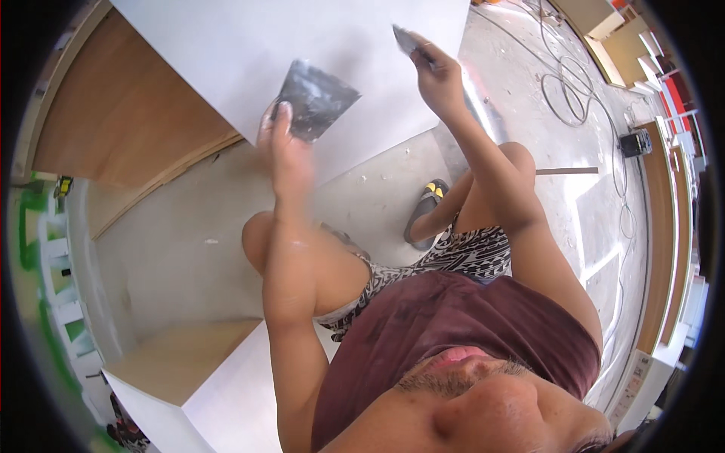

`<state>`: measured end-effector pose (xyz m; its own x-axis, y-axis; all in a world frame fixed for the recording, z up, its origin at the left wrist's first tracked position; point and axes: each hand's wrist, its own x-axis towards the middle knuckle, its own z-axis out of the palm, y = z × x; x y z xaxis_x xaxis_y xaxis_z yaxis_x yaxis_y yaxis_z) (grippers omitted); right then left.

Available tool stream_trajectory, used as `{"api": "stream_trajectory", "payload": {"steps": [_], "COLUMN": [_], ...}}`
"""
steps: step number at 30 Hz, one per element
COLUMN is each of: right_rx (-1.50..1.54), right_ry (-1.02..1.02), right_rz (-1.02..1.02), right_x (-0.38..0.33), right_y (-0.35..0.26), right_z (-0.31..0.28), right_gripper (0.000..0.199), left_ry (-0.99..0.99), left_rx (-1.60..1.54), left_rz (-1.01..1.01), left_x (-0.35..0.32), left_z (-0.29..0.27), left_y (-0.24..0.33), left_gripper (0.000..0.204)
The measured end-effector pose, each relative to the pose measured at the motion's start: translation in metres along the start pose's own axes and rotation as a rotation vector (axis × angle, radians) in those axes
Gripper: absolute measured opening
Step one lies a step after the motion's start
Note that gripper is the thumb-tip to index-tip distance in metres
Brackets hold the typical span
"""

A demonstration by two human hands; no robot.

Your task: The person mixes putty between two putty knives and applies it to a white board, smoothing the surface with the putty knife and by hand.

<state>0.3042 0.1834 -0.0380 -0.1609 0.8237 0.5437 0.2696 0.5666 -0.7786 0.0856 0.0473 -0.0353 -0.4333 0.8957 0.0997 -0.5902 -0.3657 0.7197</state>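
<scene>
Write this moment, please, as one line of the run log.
left hand: holds smeared dark blade | right hand: holds bladed tool | white panel: behind both tools in view

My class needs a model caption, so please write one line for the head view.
Left hand holds a wide scraper, right hand another bladed tool, near a white panel.

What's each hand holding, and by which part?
Left hand: flat dark plate, by its lower-left edge. Right hand: grey blade-like tool, by its lower end.

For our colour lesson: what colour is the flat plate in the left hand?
The flat plate is dark grey with whitish smears; see the head view.
</scene>
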Motion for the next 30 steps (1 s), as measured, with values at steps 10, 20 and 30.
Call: {"api": "stream_trajectory", "payload": {"steps": [10,20,30], "right_rx": [0.622,0.504,0.390], "right_ry": [-0.378,-0.281,0.090], "right_rz": [0.336,0.550,0.055], "right_x": [-0.031,-0.014,0.128], "right_y": [-0.062,-0.079,-0.077], "right_z": [0.018,-0.013,-0.039], "right_gripper": [0.039,0.029,0.033], "left_ry": [0.078,0.149,0.048], "left_rx": [-0.022,0.028,0.622], "left_rz": [0.133,0.115,0.167], "left_x": [0.006,-0.006,-0.026], "left_z": [0.018,0.021,0.033], "left_y": [-0.025,-0.009,-0.001], "left_gripper": [0.029,0.039,0.034]}}
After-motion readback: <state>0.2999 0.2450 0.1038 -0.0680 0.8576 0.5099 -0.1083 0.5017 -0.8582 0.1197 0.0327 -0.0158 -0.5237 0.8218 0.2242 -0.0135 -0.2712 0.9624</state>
